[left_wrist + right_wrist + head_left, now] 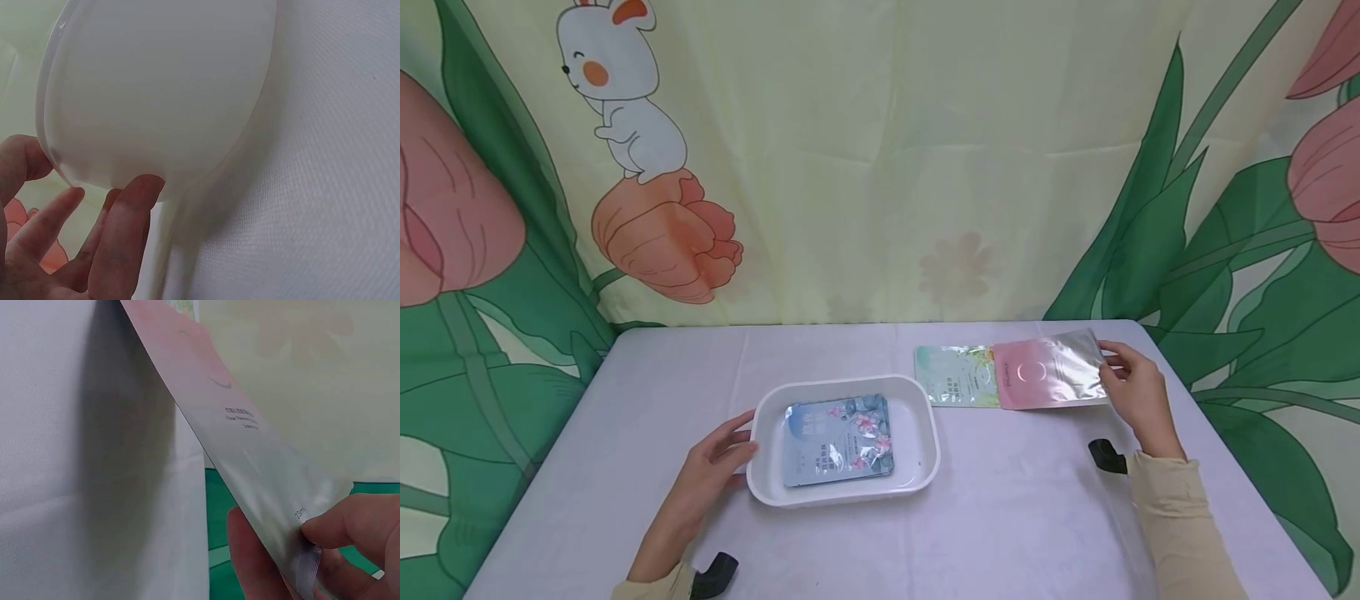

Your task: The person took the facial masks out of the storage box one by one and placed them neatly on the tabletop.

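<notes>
Facing you, behind the worktop (1000, 508) with its white cloth (647, 392), hangs a pale yellow curtain (835, 167). On it you see a white rabbit (628, 87) atop an orange flower (662, 237), a faint blossom (961, 265), and pink tulips (456, 200) among green leaves (1150, 242) at both sides.

So my left hand (706, 467) is reaching forward, fingers (122, 244) spread and slightly bent, while my right arm (1180, 525) stretches out further, my right hand (1138, 396) pinching, thumb (350, 524) against fingers.
</notes>
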A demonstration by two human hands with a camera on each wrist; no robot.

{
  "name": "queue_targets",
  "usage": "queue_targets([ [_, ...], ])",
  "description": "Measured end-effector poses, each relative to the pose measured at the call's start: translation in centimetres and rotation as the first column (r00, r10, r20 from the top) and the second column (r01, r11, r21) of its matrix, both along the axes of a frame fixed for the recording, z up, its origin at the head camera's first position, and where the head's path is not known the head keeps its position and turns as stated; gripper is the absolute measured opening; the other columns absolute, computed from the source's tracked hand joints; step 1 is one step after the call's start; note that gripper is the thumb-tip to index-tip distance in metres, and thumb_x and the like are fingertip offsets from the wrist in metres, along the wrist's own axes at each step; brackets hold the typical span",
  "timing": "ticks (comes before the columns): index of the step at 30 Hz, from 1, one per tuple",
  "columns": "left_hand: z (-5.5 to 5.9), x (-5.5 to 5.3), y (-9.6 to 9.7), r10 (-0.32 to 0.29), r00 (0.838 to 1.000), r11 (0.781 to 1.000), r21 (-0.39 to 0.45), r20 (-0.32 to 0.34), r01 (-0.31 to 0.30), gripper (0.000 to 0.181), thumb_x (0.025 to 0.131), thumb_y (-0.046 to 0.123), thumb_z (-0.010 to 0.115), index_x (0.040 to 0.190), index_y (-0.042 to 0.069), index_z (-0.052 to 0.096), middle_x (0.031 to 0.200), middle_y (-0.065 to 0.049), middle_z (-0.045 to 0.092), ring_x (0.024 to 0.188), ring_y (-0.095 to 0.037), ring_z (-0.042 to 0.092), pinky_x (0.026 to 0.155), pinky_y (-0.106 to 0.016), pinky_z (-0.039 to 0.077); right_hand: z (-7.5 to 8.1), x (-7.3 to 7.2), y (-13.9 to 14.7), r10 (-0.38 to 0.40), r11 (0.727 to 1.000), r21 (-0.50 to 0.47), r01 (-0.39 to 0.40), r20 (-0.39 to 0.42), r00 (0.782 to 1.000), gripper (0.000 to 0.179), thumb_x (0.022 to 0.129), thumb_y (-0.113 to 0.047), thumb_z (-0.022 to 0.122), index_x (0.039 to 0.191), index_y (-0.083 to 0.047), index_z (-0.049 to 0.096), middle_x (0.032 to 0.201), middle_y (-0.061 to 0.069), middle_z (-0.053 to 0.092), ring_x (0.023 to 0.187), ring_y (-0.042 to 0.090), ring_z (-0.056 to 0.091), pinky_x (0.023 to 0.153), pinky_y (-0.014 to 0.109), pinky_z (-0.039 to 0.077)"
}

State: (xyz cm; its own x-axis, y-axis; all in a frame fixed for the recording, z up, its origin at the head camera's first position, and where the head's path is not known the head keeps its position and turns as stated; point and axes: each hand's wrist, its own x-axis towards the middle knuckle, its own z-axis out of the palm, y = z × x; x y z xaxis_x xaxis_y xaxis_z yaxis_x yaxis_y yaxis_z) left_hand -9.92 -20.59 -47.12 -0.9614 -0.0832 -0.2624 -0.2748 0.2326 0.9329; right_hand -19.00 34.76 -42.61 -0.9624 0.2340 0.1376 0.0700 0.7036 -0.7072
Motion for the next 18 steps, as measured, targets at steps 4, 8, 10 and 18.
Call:
queue_targets([
  [4,0.1,0.0,0.0,0.002,1.000,1.000,0.003,0.001,-0.002,0.058,0.095,0.032,0.067,0.148,0.023,0.045,0.138,-0.015,0.055,0.108,-0.018,0.065,0.078,-0.028,0.059,-1.0,-0.8,0.6,-0.047,0.999,-0.010,0.047,-0.001,0.999,0.045,0.098,-0.004,0.048,0.143,0.000,0.049,0.125,0.032,0.056,0.109,0.044,0.056,0.072,0.030,0.056],
  [8,0.1,0.0,0.0,0.002,1.000,1.000,0.003,-0.003,-0.002,0.058,0.095,0.031,0.067,0.148,0.023,0.045,0.138,-0.015,0.055,0.107,-0.018,0.065,0.078,-0.028,0.058,-1.8,-1.6,1.0,-0.096,0.995,-0.006,0.097,0.008,0.995,0.045,0.097,-0.005,0.049,0.142,-0.002,0.051,0.122,0.030,0.056,0.102,0.039,0.057,0.070,0.041,0.057],
  [10,0.0,0.0,0.0,0.002,1.000,1.000,0.003,-0.004,-0.002,0.058,0.095,0.031,0.067,0.148,0.023,0.045,0.137,-0.015,0.055,0.107,-0.018,0.065,0.078,-0.028,0.059,-2.0,-1.7,1.2,-0.093,0.996,-0.012,0.093,0.025,0.995,0.045,0.098,-0.006,0.050,0.143,-0.002,0.049,0.124,0.031,0.055,0.103,0.039,0.056,0.070,0.042,0.057],
  [18,0.0,0.0,0.0,0.005,1.000,1.000,-0.001,0.003,-0.005,0.058,0.095,0.032,0.067,0.148,0.023,0.045,0.138,-0.015,0.055,0.109,-0.021,0.065,0.079,-0.029,0.059,-2.8,-1.9,1.5,-0.098,0.995,-0.004,0.099,0.059,0.993,0.047,0.098,-0.007,0.050,0.145,-0.001,0.046,0.128,0.031,0.053,0.105,0.040,0.056,0.072,0.044,0.058],
])
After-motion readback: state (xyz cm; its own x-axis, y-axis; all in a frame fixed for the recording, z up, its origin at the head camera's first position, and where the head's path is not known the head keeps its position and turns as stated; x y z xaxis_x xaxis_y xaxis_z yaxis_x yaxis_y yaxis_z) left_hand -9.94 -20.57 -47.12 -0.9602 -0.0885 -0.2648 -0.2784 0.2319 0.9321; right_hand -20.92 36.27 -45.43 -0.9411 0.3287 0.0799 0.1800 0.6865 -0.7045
